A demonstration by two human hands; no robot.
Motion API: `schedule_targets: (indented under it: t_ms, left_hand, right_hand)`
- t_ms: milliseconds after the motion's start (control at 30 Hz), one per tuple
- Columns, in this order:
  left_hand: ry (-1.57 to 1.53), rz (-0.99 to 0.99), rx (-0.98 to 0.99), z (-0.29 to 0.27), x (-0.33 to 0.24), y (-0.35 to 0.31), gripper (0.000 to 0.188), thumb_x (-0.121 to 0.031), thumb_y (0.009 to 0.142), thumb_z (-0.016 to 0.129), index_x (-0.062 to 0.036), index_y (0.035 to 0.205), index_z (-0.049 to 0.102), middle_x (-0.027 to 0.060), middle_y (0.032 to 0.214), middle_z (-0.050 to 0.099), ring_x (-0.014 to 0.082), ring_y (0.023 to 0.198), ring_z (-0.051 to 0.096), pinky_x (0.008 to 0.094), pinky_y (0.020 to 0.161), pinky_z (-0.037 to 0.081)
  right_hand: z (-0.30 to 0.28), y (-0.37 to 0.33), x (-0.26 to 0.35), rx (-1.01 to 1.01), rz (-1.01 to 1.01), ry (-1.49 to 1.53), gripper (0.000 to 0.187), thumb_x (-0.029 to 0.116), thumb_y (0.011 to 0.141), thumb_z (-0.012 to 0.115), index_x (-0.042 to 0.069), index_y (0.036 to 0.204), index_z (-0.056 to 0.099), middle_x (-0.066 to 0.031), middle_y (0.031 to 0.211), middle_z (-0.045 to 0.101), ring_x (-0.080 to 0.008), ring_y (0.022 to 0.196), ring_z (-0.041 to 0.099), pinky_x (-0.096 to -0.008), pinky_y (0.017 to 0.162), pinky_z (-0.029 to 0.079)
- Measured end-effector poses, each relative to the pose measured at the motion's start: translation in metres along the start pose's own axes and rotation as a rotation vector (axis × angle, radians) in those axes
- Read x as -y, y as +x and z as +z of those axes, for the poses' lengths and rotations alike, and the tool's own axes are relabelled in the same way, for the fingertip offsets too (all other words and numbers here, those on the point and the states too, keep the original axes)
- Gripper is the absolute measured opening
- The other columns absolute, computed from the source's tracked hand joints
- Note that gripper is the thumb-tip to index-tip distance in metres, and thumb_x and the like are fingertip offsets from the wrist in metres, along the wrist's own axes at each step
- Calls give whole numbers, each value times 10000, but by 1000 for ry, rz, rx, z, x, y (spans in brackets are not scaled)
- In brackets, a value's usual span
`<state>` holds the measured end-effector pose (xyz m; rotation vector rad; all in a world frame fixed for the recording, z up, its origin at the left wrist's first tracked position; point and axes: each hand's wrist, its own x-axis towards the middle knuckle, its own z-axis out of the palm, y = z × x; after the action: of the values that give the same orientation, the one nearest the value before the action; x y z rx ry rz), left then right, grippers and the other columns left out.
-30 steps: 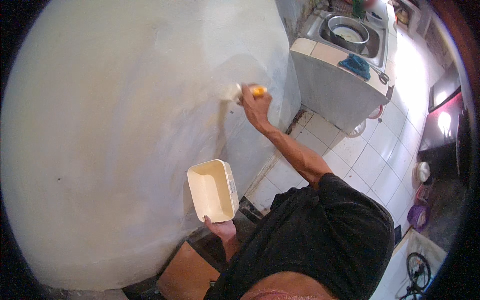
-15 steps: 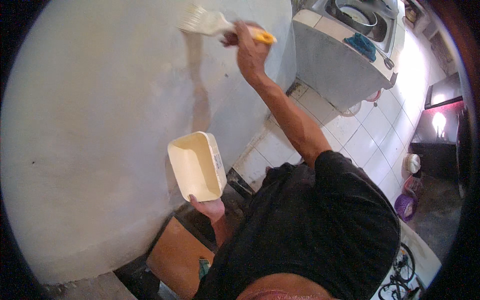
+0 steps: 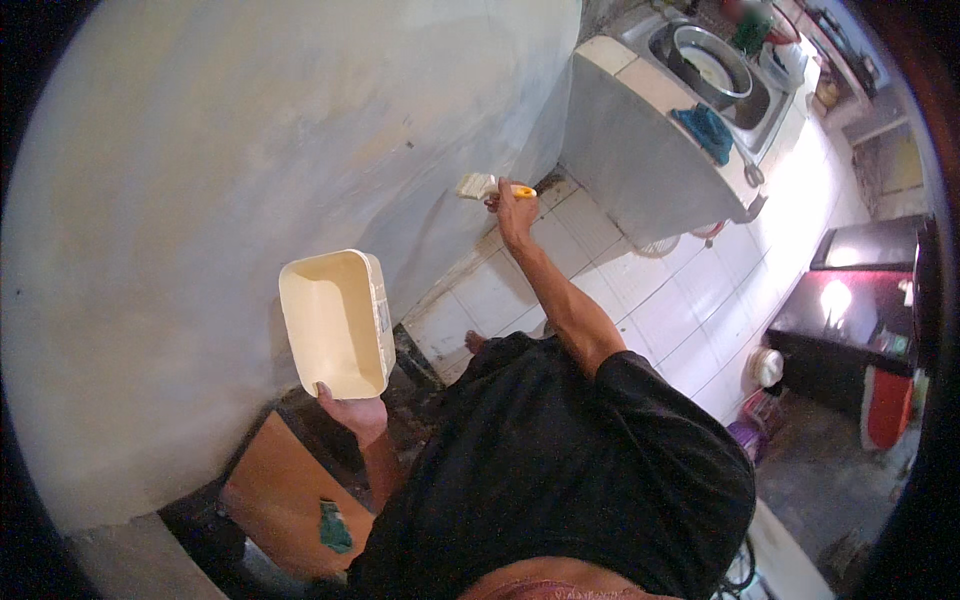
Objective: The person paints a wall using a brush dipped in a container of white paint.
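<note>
My right hand [image 3: 515,212] is closed around the handle of a paintbrush [image 3: 478,186], which has pale bristles and a yellow-tipped handle. The bristles point left, towards the light, patchy wall [image 3: 200,220]; whether they touch it I cannot tell. Lower and to the left, my left hand [image 3: 352,412] grips the near end of a cream rectangular plastic tub [image 3: 335,320], its thumb over the rim. The tub is tilted so that its inside shows, coated or coloured the same cream.
At the upper right a counter [image 3: 650,130] holds a sink with a metal pot [image 3: 712,62]. A teal cloth [image 3: 704,133] hangs on its edge beside scissors [image 3: 752,174]. A brown board [image 3: 290,500] leans below the tub. White tiles [image 3: 600,235] cover the floor.
My right hand has come down from high on the wall with the paintbrush, nearer my body. The view has shifted, and the tub stays in my left hand.
</note>
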<state>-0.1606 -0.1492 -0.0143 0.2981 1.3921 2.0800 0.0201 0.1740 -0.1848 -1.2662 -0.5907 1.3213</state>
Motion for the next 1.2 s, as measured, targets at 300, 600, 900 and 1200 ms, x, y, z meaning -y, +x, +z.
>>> schedule_targets:
  t_ms: [300,600,900,1200]
  left_hand:
    - [-213,-47,-293,25,30,-59,589,-430,935,406,-41,1376,381,134,1387,436,301,1279,412,446,1070,310]
    - [-371,-64,-307,1,90,-124,536,-347,924,499,-26,1345,415,129,1317,518,285,1220,479,429,1049,350]
    - [-178,-159,-186,-17,81,-180,570,-306,860,585,-47,1341,423,104,1260,553,225,1166,536,408,980,432]
    - [-63,-170,-128,-68,86,-244,534,-262,835,608,-64,1297,426,80,1104,564,183,966,608,343,671,579]
  right_hand:
    - [-71,2,61,202,100,55,257,236,897,650,-5,964,589,-129,799,656,-206,623,648,-309,545,545]
    - [-166,-4,70,311,306,-62,363,315,884,658,-14,1019,583,-133,824,666,-230,674,654,-335,606,553]
    - [-188,-61,89,489,344,-140,296,361,903,624,72,950,582,-82,818,655,-185,692,624,-294,672,524]
    - [-223,-161,95,497,392,-78,299,365,922,592,73,859,586,-80,768,641,-186,676,602,-297,633,502]
